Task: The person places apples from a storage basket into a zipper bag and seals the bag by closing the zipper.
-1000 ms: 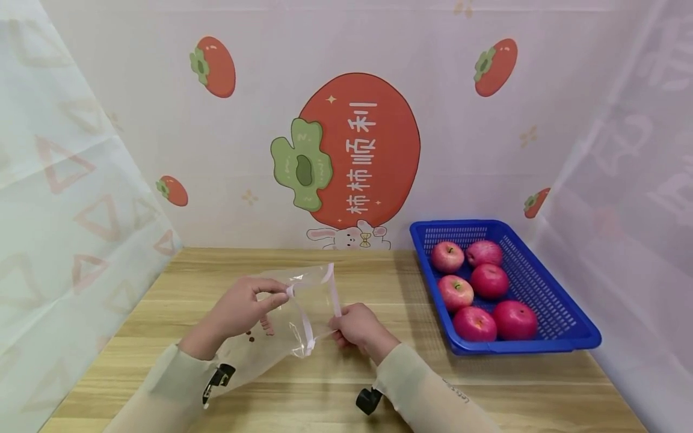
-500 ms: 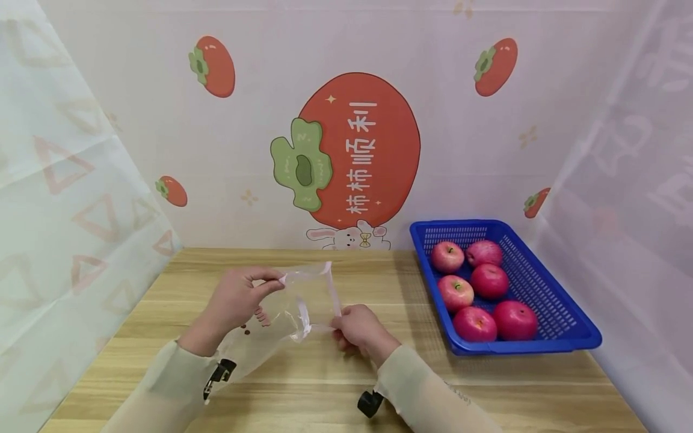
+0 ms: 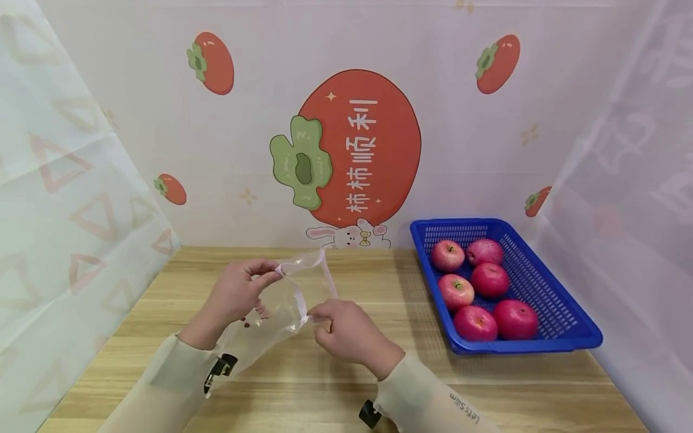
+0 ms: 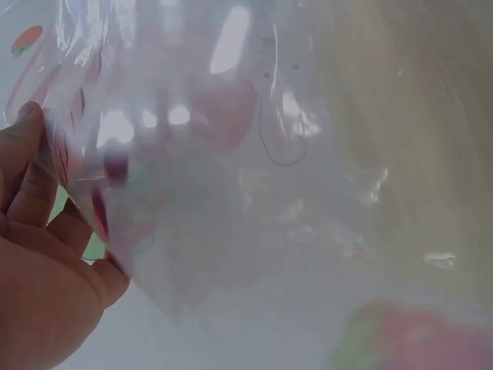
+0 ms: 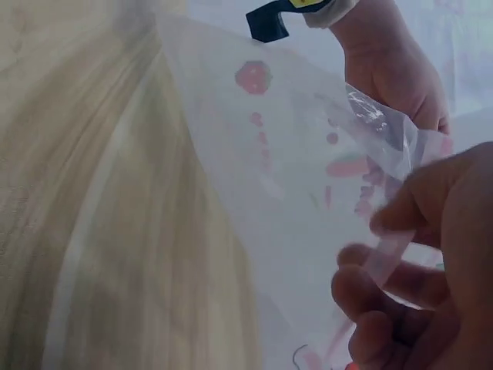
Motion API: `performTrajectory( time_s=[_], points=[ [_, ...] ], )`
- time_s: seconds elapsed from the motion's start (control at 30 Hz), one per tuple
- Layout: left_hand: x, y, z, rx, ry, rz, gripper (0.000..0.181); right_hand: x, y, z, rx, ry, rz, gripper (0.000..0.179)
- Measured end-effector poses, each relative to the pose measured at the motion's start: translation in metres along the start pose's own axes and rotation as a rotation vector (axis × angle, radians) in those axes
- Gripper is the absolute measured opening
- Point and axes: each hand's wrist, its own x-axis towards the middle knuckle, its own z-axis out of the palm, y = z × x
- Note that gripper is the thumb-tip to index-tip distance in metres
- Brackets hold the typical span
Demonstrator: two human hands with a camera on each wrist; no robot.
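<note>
A clear plastic bag (image 3: 271, 334) with a pale pink band along its mouth and small printed figures slants above the table, its mouth facing right. My left hand (image 3: 230, 294) pinches the band at the far left of the mouth. My right hand (image 3: 349, 331) pinches the band at the near corner of the mouth. In the right wrist view, the pink band (image 5: 389, 258) runs between the thumb and fingers of my right hand (image 5: 454, 247). The left wrist view looks through the glossy film (image 4: 254, 200), with my left hand (image 4: 54, 285) at its edge.
A blue perforated basket (image 3: 552, 300) stands on the right of the wooden table (image 3: 303, 397). Several red apples (image 3: 489, 280) lie in it. A white cloth backdrop (image 3: 243, 150) with printed persimmons rises behind the table, and more printed cloth hangs at both sides.
My right hand has moved left, from the right-hand stretch of the pink band to the near corner. My left hand has risen slightly, and the mouth has shifted up and left with it.
</note>
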Motion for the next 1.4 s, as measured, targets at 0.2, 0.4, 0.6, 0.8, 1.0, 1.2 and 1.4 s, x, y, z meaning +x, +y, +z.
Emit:
performTrajectory(
  time_s=[0.2,0.4,0.6,0.8,1.0,1.2,1.4],
  points=[
    [0.001,-0.003,0.000,0.119,0.071,0.107,0.016,-0.003,-0.002,-0.001,-0.072,-0.170,0.025,0.018],
    [-0.001,-0.002,0.006,0.100,0.003,0.076,0.015,-0.005,-0.004,-0.001,-0.111,-0.226,0.087,0.017],
    [-0.002,-0.001,0.010,0.143,-0.017,0.136,0.012,-0.007,-0.002,0.001,-0.119,-0.216,0.103,0.015],
    [-0.004,-0.003,0.012,0.163,-0.032,0.175,0.005,-0.011,-0.006,-0.008,-0.140,-0.199,0.140,0.021],
    [-0.005,-0.006,0.013,0.211,-0.021,0.211,0.007,-0.020,-0.007,-0.037,-0.129,-0.161,0.175,0.032],
    [-0.006,-0.007,0.013,0.225,-0.021,0.247,0.008,-0.037,-0.001,-0.078,-0.087,-0.107,0.224,0.042],
    [-0.006,-0.008,0.013,0.187,-0.025,0.255,0.008,-0.060,0.014,-0.127,-0.133,-0.021,0.232,0.051]
  ],
)
